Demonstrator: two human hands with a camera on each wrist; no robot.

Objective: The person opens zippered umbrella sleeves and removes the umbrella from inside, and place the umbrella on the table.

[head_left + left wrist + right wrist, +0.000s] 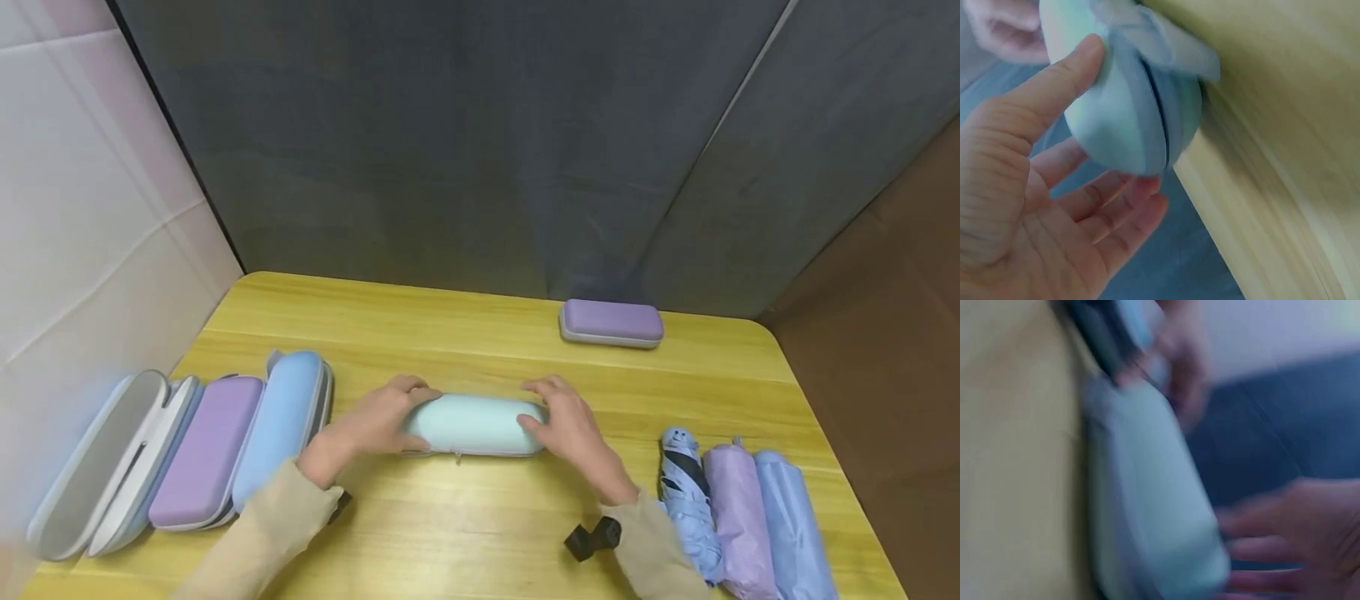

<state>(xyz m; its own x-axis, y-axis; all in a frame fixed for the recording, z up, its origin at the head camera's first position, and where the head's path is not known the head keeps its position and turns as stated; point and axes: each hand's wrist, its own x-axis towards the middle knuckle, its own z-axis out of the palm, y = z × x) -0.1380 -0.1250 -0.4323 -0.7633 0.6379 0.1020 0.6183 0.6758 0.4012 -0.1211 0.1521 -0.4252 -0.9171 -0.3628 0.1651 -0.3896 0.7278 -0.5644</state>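
Note:
A mint-green hard zip case (pixel 474 425) lies lengthwise across the middle of the table, its zipper pull on the near side. My left hand (pixel 382 415) holds its left end, with the thumb laid on the shell and the fingers round the other side. A pale fabric loop (pixel 1175 47) sticks out at that end beside the zip seam. Over the right end is my right hand (pixel 566 421), thumb at the top of the shell and fingers loosely spread at the far edge. In the blurred right wrist view, its fingers (pixel 1263 550) reach the case's end.
Left on the table are an open pale-blue case (pixel 112 471), a purple case (pixel 208 450) and a blue case (pixel 279 425). A smaller purple case (pixel 611 322) sits at the back edge. Folded umbrellas, patterned (pixel 688 508), purple (pixel 738 517) and blue (pixel 795 525), lie at right.

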